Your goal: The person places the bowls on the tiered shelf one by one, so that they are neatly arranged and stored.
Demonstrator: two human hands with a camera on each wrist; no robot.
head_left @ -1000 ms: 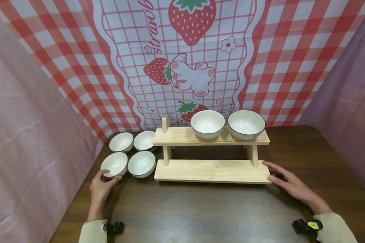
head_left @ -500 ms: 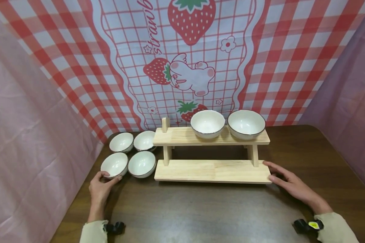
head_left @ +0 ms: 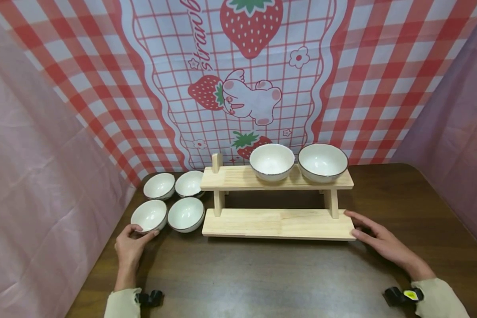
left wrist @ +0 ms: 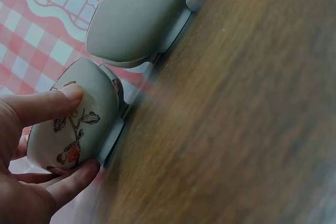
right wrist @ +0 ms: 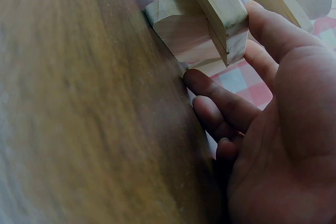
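At the left of the table, my left hand [head_left: 130, 248] grips the near-left bowl [head_left: 149, 214], white inside with a dark rim. In the left wrist view, my thumb presses the outside of this bowl [left wrist: 97, 106], painted with a red flower and dark leaves, and my fingers lie around its lower side. My right hand [head_left: 385, 242] holds the right end of a two-tier wooden shelf [head_left: 278, 224], thumb at the front corner and index finger at the back. In the right wrist view, the other fingers [right wrist: 223, 98] hang loosely curled beside the shelf's foot.
Three more bowls stand close by: one beside the gripped bowl [head_left: 186, 215], two behind [head_left: 159, 186] [head_left: 189, 183]. Two bowls [head_left: 272, 162] [head_left: 323, 163] sit on the upper tier's right side. A strawberry-print cloth [head_left: 250, 97] hangs behind the brown table [head_left: 262, 274].
The left hand and the bowl it grips have shifted very slightly to the left. The right hand stays at the shelf's end, and the other bowls look unmoved.
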